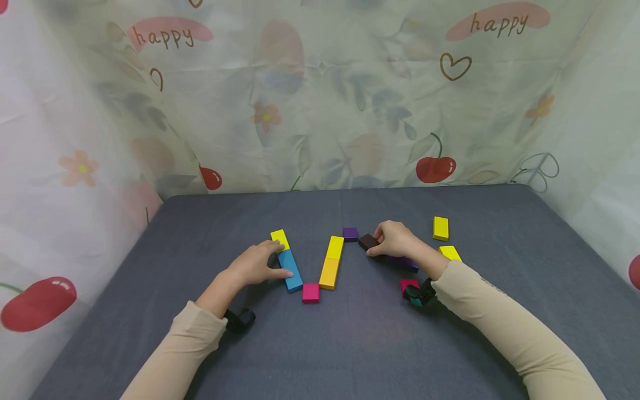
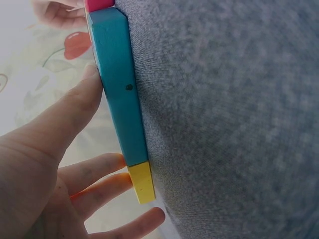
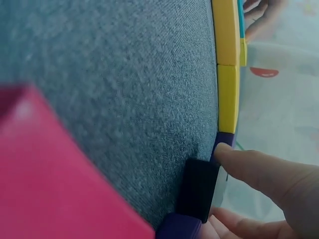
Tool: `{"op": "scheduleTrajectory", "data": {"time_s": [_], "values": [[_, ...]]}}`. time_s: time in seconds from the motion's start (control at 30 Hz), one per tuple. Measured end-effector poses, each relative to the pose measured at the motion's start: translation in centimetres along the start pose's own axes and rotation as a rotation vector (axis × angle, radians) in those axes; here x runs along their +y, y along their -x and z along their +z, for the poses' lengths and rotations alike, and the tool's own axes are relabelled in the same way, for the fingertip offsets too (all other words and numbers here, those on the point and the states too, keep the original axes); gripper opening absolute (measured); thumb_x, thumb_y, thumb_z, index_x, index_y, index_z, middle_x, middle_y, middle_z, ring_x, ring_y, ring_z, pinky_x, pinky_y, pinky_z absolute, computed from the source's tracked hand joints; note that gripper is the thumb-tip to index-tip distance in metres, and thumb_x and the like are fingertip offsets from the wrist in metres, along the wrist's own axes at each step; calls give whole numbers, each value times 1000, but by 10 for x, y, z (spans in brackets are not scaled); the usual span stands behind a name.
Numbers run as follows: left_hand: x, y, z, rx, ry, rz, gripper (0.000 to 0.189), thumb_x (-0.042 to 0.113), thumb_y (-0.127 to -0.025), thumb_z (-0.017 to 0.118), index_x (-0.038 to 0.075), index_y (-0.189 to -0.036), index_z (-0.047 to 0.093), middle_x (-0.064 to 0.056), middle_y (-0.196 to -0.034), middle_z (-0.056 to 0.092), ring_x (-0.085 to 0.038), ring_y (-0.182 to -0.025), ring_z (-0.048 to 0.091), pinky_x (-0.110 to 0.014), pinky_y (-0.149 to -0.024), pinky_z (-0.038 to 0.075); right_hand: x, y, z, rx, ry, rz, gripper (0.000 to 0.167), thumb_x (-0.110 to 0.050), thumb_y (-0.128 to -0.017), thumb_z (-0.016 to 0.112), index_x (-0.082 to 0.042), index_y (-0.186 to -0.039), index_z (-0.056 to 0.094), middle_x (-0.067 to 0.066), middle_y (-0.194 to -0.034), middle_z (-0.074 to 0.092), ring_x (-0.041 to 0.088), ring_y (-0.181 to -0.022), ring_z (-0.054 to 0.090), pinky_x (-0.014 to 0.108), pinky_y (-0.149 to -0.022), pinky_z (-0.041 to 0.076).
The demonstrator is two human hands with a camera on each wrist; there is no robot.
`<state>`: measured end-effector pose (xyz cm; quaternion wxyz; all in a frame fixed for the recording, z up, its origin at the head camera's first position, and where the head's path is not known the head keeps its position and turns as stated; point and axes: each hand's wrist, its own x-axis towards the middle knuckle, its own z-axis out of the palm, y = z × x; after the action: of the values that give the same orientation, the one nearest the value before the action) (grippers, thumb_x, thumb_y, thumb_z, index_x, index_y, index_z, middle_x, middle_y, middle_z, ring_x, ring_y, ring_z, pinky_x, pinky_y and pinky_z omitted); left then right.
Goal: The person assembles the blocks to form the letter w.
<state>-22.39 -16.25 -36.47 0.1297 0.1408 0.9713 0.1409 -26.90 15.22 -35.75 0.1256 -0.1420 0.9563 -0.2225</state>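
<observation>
Dark block (image 1: 368, 242) pinched by fingers of right hand (image 1: 398, 240), between small purple block (image 1: 350, 234) and second purple block (image 1: 407, 263); contact with bench (image 1: 350, 344) unclear. Left hand (image 1: 254, 264): fingers spread wide, touching blue block (image 1: 291, 276) and yellow block (image 1: 280, 238) at its far end. Pink block (image 1: 311, 293) sits at blue block's near end.

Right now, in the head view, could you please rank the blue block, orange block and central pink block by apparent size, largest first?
1. Blue block
2. Orange block
3. Central pink block

Soft light, near pink block (image 3: 60, 179) blurry
</observation>
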Motion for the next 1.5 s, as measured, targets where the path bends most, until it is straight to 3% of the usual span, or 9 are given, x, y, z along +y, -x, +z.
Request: {"op": "scheduleTrajectory", "data": {"time_s": [0.27, 0.5, 0.7, 1.5], "values": [[0, 0, 0, -4, 0, -1, 78, 49, -81, 67, 4, -140, 42, -19, -145, 39, -40, -129, 41, -53, -104, 37, 0, 1, -3, -51, -32, 14, 53, -30, -82, 70, 4, -119, 53, 19, -106, 62, 25, -88, 58, 34, -77, 50], [0, 0, 0, 2, -3, 3, 78, 48, -81, 67, 4, -139, 42, -20, -145, 40, -39, -129, 41, -53, -105, 37, 5, 6, -10, -126, -61, -67, 62, -20, -77, 75, 1, -127, 48, 20, -109, 62, 26, -92, 59, 39, -83, 50], [0, 0, 0, 4, -8, 3, 78, 48, -81, 67, 3, -139, 42, -19, -144, 40, -39, -128, 42, -53, -104, 38, 8, 5, -9, -136, -35, -103, 66, -17, -75, 77, -1, -132, 46, 16, -102, 61, 23, -87, 56, 35, -80, 49], [0, -1, 0, -1, -5, -1, 78, 49, -81, 67, 4, -140, 42, -19, -145, 39, -40, -128, 42, -53, -104, 38, 11, -1, -6, -144, -39, -100, 64, -22, -74, 78, -2, -128, 47, 14, -99, 61, 21, -83, 55, 33, -76, 48]]}}
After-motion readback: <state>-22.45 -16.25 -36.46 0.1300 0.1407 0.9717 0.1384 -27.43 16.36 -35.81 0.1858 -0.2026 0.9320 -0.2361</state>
